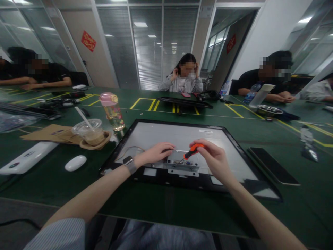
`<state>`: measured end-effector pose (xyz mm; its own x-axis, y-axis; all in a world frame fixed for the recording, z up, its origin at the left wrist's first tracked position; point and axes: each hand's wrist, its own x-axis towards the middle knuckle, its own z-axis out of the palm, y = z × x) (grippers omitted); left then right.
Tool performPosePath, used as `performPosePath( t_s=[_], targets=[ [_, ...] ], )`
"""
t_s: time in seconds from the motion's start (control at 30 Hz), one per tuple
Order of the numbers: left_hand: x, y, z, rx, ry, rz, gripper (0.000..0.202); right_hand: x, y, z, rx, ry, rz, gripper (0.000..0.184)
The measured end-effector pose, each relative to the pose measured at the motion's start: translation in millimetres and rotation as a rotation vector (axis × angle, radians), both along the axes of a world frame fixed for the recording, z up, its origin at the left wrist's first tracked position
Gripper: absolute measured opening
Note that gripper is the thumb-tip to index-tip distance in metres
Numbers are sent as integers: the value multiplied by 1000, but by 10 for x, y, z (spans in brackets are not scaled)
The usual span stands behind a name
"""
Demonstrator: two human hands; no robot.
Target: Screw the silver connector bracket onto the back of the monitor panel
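A flat monitor panel [223,142] lies face down on the green table, its grey metal back up inside a black frame. My right hand [214,158] is closed around an orange-handled screwdriver [191,150], whose tip points down-left at a small metal connector bracket [183,166] near the panel's front edge. My left hand [157,152] rests on the panel just left of the bracket, fingers curled and pressing down; a watch sits on that wrist. Thin wires [130,150] run along the panel's left side.
A white mouse [75,163], a white device [26,159], an iced drink cup [88,131] on brown paper and a pink-lidded bottle [113,111] stand left. A dark phone [273,165] lies right. Another monitor [184,101] and a metal bowl [269,111] sit farther back. Three people sit around the table.
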<state>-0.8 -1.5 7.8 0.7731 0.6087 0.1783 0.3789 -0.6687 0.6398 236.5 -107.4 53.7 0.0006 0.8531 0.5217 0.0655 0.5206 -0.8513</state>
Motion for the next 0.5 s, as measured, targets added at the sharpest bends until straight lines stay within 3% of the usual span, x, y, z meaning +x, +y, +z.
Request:
performPosePath(
  t_s=[0.1, 0.17, 0.33, 0.5],
  targets=[
    [-9, 14, -23, -3, 6, -2, 30, -9, -22, 4, 94, -64, -87, 9],
    [-17, 24, -39, 1, 7, 3, 30, -26, -45, 4, 133, -100, -118, 16],
    [-29, 31, -54, 2, 10, 0, 31, -41, -77, -13, 104, -125, -48, 35],
    [-28, 30, -55, 5, -6, -10, 31, -25, -27, -31, 173, -157, -168, 20]
  ],
)
